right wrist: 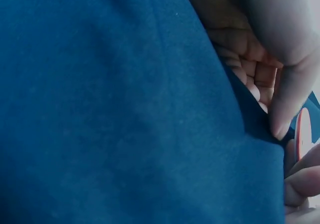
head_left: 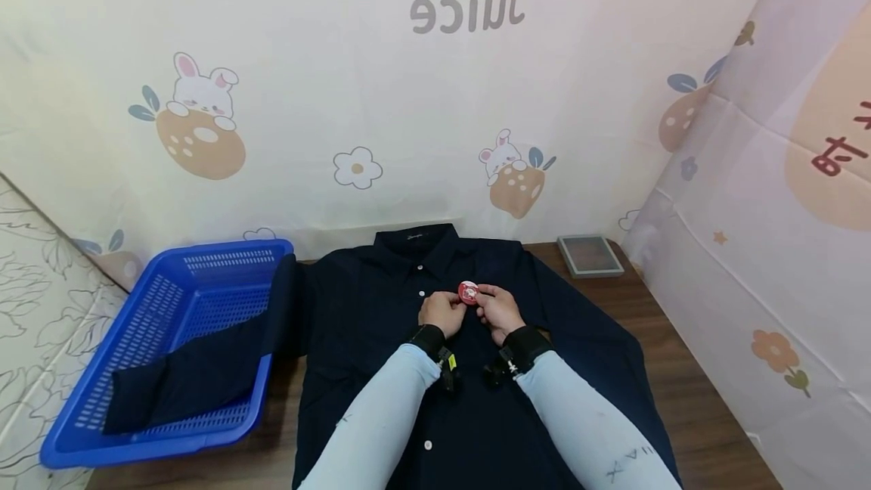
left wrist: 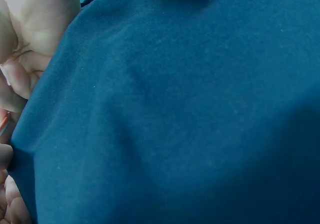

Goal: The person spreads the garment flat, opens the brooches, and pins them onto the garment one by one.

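Observation:
A dark navy button-up shirt (head_left: 381,369) lies spread with its collar away from me. On its chest is a round red-and-white badge (head_left: 468,293), which shows nearly edge-on in the right wrist view, close to the raised cloth. At the badge's lower left, my left hand (head_left: 442,312) pinches a fold of the shirt. From the other side, my right hand (head_left: 500,310) holds the badge's right edge between thumb and fingers, with the thumb (right wrist: 287,106) also against the cloth. The badge's back is hidden.
A blue plastic basket (head_left: 156,267) stands on the left, with one dark sleeve (head_left: 197,369) draped into it. At the back right of the wooden table (head_left: 708,422) sits a small grey square tray-like object (head_left: 590,256). Printed cloth hangs behind and on both sides.

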Available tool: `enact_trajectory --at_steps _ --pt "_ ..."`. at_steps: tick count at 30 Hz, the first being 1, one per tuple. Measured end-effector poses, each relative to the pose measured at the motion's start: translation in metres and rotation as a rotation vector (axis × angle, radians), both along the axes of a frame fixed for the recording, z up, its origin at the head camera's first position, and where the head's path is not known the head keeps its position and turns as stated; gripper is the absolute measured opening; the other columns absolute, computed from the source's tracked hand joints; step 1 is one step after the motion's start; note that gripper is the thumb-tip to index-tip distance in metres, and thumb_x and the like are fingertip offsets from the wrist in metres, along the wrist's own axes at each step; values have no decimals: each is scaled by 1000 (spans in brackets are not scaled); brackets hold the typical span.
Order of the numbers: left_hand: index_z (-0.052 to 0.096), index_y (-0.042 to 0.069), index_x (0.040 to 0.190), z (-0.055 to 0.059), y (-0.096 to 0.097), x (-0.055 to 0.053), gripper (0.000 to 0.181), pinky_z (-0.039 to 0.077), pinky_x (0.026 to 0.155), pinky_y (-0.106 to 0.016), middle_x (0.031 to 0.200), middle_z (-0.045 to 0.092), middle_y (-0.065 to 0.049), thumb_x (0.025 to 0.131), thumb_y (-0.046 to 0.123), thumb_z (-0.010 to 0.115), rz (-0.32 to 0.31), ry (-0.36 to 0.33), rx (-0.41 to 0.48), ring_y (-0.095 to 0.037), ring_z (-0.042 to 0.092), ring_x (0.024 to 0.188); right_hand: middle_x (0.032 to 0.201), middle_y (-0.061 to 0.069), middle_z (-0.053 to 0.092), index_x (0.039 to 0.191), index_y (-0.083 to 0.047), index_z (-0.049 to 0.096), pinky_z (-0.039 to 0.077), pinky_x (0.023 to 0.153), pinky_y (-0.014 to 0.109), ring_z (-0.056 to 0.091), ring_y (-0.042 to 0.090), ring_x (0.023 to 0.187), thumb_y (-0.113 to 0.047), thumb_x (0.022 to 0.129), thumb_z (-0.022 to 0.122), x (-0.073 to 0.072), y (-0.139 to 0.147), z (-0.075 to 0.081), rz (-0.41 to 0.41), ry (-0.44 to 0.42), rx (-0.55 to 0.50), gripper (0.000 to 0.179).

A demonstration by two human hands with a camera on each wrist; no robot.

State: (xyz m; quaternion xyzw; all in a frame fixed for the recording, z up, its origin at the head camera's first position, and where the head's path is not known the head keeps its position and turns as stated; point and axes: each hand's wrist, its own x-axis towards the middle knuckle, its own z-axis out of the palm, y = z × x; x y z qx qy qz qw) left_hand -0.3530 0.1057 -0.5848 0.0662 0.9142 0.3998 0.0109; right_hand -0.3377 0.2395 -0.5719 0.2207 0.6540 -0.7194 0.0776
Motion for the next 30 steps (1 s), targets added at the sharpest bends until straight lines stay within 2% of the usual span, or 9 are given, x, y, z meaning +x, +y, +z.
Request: enact_trajectory --at_steps 6,13,17,20,25,30 --pt "80 22 92 -6 -2 -1 14 49 64 -31 93 73 3 85 16 69 -51 56 0 -15 66 79 88 5 54 127 0 51 38 52 21 48 8 59 -5 97 50 3 0 1 19 30 -18 31" --pt "79 22 95 -9 -6 -2 16 51 69 -34 96 73 2 85 15 69 -77 91 2 -17 66 84 92 9 60 124 0 54 42 53 20 54 10 61 -4 96 53 3 -3 0 -9 58 20 29" --pt "78 23 100 -8 -6 -1 18 52 73 -35 99 73 1 86 16 69 -75 91 19 -17 67 89 96 12 62 122 3 56 46 54 19 58 11 62 -3 94 58 4 -6 1 -38 117 114 28" --pt "77 22 105 -7 -6 -1 20 52 76 -35 104 72 1 88 17 68 -68 76 33 -17 66 93 101 15 61 121 3 55 50 58 20 61 12 65 -2 92 61 5 -9 0 -31 154 184 29" --pt "75 22 109 -5 -6 1 22 52 76 -37 106 71 0 88 15 68 -67 61 50 -19 66 94 111 19 58 128 2 52 52 70 26 62 21 87 -1 88 66 6 -9 1 68 188 292 43" --pt "74 26 111 -7 -7 1 29 52 79 -38 109 70 1 87 12 67 -79 64 37 -20 66 97 119 17 57 138 0 48 46 88 38 53 28 108 -14 84 74 8 -6 3 178 210 509 61"
